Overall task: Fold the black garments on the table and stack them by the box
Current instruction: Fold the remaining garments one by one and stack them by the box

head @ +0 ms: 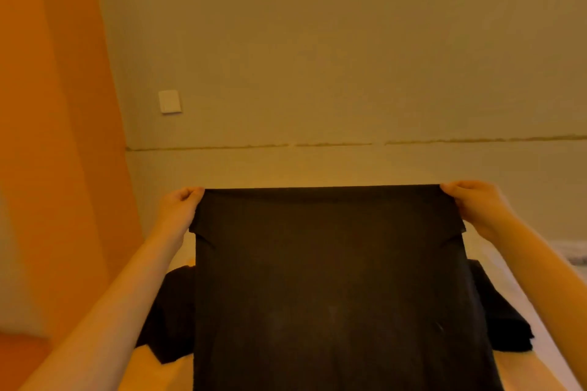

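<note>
I hold a black garment [333, 279] up in front of me, stretched flat between both hands, and it hangs down past the bottom of the view. My left hand [179, 205] pinches its top left corner. My right hand [473, 203] pinches the top right corner. Behind it, more black garments [171, 317] lie on the table, with a darker pile showing at the right [502, 320]. The held garment hides most of the table. No box is in view.
The light table surface [514, 368] shows at the lower right and lower left. A plain wall with a white switch plate [170, 101] stands behind. An orange panel [54, 136] fills the left side.
</note>
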The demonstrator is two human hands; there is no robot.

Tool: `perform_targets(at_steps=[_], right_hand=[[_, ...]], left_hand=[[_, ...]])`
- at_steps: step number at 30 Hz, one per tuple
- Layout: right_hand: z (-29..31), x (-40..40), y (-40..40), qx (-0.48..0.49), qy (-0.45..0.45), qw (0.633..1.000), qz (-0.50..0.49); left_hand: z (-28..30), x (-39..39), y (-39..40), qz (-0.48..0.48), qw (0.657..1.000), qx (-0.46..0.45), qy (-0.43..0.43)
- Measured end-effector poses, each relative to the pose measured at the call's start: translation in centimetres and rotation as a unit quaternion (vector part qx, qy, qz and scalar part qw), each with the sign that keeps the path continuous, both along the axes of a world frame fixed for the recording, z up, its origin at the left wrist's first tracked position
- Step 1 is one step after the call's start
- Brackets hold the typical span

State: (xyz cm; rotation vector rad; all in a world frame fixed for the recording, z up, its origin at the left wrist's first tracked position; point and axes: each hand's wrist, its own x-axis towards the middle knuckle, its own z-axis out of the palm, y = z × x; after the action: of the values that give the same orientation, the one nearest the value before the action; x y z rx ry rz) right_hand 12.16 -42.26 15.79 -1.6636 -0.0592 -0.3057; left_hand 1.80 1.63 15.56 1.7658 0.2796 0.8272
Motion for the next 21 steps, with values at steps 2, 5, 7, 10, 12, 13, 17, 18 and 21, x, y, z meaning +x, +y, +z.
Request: perform_targets(at_steps=[2, 5, 7, 10, 12, 13, 17, 18, 21], right_hand=[[-3.5, 2.6, 1.3, -0.050, 0.045, 0.998, -0.007], [-8.3, 5.6, 3.3, -0.166, 0.085, 0.982, -0.043], [-10.6, 6.5, 4.6, -0.285, 0.091, 0.952, -0.064], [-12.5, 5.3, 7.2, -0.431, 0.057, 0.901, 0.005], [-13.7, 3.3, 8.8, -0.476, 0.031, 0.875, 0.079], [-14.4, 2.4, 9.2, -0.496, 0.026, 0.860, 0.116], [-18.0, -0.1, 9.0, -0.589, 0.083, 0.776, 0.210], [-18.8, -0.4, 8.5, -0.604, 0.093, 0.761, 0.217], [-20.2, -1.0, 6.4, -0.620, 0.105, 0.751, 0.199]], left_hand=[[-3.4, 2.9, 0.6, -0.003, 0.997, 0.003, 0.072], [-8.3, 7.1, 1.3, 0.020, 0.979, 0.045, 0.199], [-10.6, 8.8, 0.4, 0.046, 0.958, 0.135, 0.248], [-12.6, 8.8, -2.9, -0.011, 0.922, 0.304, 0.239], [-14.0, 7.6, -5.4, -0.087, 0.886, 0.384, 0.247], [-14.8, 6.8, -6.4, -0.117, 0.865, 0.411, 0.261], [-17.6, 5.2, -7.4, -0.162, 0.799, 0.466, 0.345], [-18.4, 5.0, -7.2, -0.166, 0.789, 0.465, 0.367], [-20.4, 4.1, -6.8, -0.173, 0.759, 0.476, 0.411]])
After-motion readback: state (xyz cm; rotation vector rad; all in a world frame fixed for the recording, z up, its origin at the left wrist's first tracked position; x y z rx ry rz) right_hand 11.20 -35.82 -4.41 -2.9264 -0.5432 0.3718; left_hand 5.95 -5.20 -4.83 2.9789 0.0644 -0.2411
